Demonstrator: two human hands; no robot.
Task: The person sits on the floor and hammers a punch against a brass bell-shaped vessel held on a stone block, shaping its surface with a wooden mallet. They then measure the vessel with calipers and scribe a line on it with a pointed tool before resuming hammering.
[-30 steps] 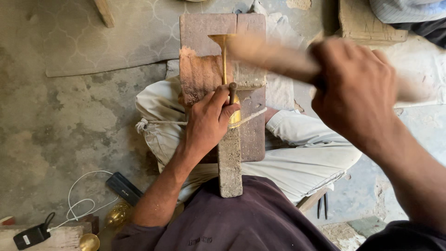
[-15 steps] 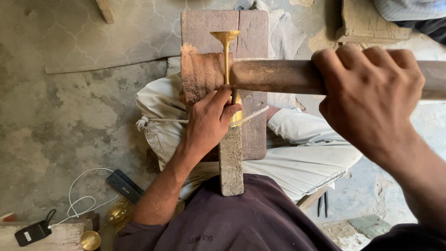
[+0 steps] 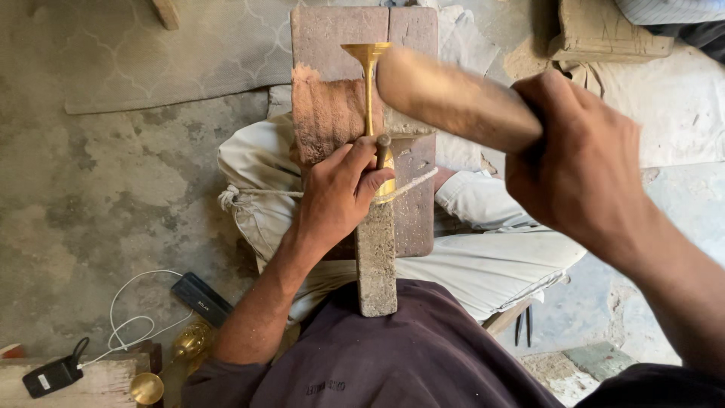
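My left hand (image 3: 336, 200) stays clamped on the brass stem piece (image 3: 368, 91), pinning it along the wooden block (image 3: 411, 219) across my lap. My right hand (image 3: 581, 170), closed around the wooden mallet (image 3: 453, 98), has tilted it since half a second ago: mid-stroke.

Bare floor (image 3: 113, 174) opens at left of frame; the wooden block (image 3: 355, 68) and wooden mallet (image 3: 453, 98) crowd the upper centre
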